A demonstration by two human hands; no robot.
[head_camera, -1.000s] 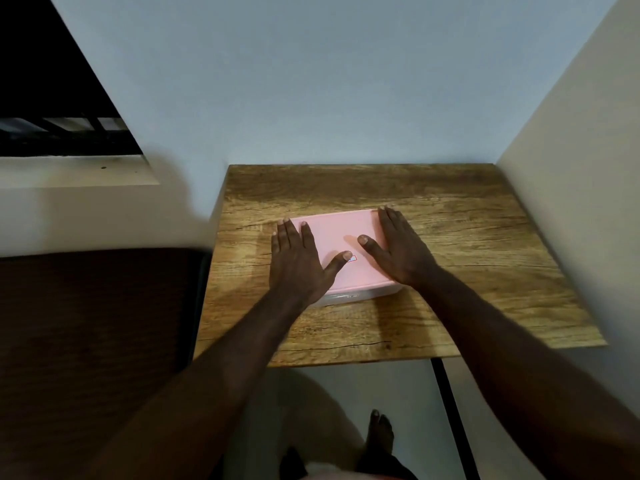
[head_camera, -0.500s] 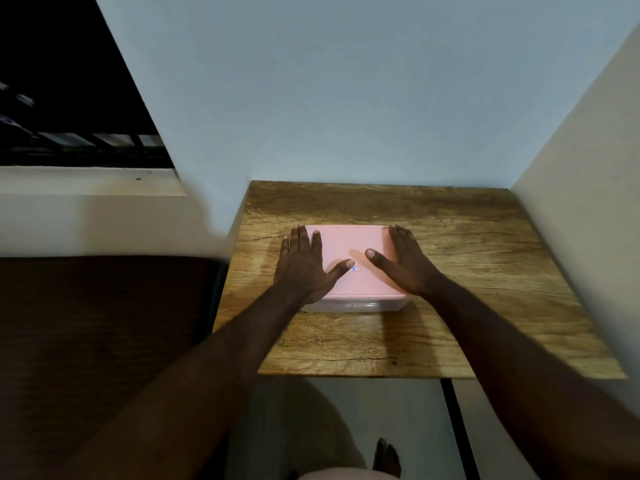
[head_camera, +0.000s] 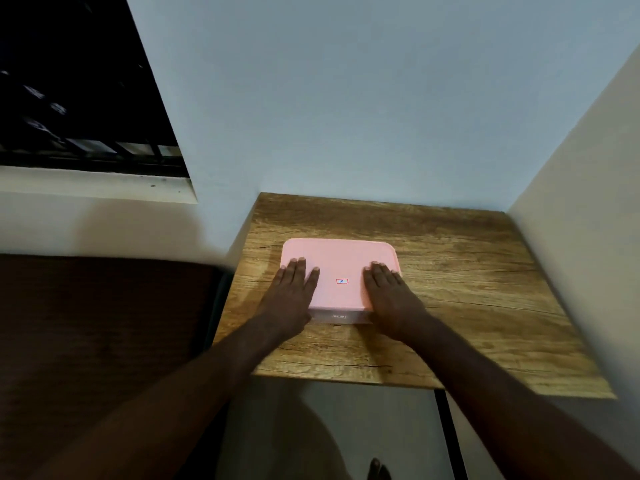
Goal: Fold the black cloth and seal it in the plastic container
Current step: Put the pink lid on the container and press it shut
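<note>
A plastic container (head_camera: 341, 317) with a clear body stands on the wooden table (head_camera: 467, 289), closed by a pink lid (head_camera: 341, 258) that bears a small label. My left hand (head_camera: 292, 292) lies flat on the lid's left near corner, fingers together. My right hand (head_camera: 389, 292) lies flat on the right near corner. Both palms hang over the container's front edge. The black cloth is not visible; the lid hides the inside.
The table sits in a corner, with a pale blue wall (head_camera: 346, 116) behind and a cream wall (head_camera: 581, 220) to its right. A dark brown surface (head_camera: 104, 323) lies left of the table. A barred window (head_camera: 69, 98) is at upper left.
Both hands have slid back toward me from the lid's middle to its near corners, thumbs drawn in. The camera view has tilted upward.
</note>
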